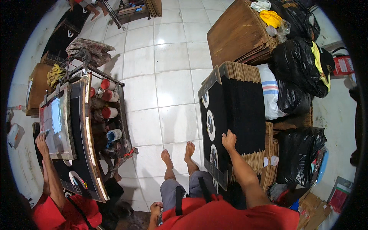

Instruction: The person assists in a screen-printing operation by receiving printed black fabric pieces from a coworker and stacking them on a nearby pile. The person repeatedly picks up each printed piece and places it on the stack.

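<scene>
My right hand [229,140] presses with bent fingers on a black cardboard sheet [239,111] printed with white round marks along its left edge. The sheet lies on top of a stack of brown corrugated sheets [264,159], and its near corner juts out over my knees. My left hand [155,209] hangs low by my hip beside a dark strap; its fingers look curled, and I cannot make out anything in it. My bare feet [178,153] stand on white floor tiles.
On the left, a co-worker's hand [41,140] rests on a screen-printing frame [57,120] over a black sheet on a table [90,153]. Paint tubs [109,111] fill a rack beside it. More cardboard stacks [237,32] and black bags [297,65] stand at right.
</scene>
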Tool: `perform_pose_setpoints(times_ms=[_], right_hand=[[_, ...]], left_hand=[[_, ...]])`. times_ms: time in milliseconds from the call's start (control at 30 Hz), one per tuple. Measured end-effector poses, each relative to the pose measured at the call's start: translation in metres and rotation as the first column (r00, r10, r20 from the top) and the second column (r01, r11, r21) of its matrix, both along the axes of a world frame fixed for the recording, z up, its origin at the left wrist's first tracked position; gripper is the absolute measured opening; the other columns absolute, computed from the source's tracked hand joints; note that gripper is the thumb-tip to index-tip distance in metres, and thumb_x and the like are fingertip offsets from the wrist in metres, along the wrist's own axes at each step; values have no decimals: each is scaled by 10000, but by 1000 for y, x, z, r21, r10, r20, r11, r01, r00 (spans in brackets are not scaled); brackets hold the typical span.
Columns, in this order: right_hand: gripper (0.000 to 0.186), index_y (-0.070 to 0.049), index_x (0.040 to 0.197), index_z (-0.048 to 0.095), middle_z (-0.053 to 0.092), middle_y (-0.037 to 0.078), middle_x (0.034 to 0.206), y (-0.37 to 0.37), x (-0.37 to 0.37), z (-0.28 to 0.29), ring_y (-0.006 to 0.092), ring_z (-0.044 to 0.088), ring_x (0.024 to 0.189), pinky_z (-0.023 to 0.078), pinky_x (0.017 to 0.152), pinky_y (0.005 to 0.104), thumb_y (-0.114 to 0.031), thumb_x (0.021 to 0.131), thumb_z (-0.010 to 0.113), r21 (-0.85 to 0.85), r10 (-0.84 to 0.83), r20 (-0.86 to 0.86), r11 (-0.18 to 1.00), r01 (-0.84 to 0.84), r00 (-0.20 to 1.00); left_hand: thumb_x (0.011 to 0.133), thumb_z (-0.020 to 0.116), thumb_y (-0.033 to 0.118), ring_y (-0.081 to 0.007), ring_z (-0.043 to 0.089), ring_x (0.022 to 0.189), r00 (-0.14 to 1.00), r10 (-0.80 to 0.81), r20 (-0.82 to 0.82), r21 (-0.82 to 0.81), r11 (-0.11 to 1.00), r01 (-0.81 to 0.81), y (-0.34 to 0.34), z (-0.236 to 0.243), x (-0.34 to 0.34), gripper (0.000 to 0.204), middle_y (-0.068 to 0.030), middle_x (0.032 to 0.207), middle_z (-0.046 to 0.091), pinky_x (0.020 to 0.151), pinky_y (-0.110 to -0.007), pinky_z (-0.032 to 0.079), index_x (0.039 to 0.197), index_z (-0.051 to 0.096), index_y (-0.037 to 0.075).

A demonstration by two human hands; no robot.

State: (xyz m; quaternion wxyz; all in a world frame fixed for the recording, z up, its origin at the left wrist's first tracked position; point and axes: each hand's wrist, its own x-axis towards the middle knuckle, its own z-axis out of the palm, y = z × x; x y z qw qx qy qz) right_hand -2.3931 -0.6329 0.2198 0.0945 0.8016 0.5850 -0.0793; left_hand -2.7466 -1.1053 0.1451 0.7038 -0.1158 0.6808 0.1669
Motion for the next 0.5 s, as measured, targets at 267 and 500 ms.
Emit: perform_pose_setpoints(times_ms=[267,500], right_hand=[[225,52,907,574,623,276,853,56,39,-39,441,600,856,461,779,507,-127,775,612,-63,-46,49,997,49,998],[197,27,881,572,638,240,823,57,62,-54,419,621,811,474,763,509,-111,743,604,-39,-82,91,996,86,992]], left_hand=[[817,610,49,-182,618,699,991,125,-53,0,992,-126,-33,6,-2,89,-106,797,637,645,-317,512,875,566,-2],[818,599,25,-218,627,692,983,179,-26,-24,983,-180,-19,7,1,82,-146,834,636,629,-346,512,863,539,-8]])
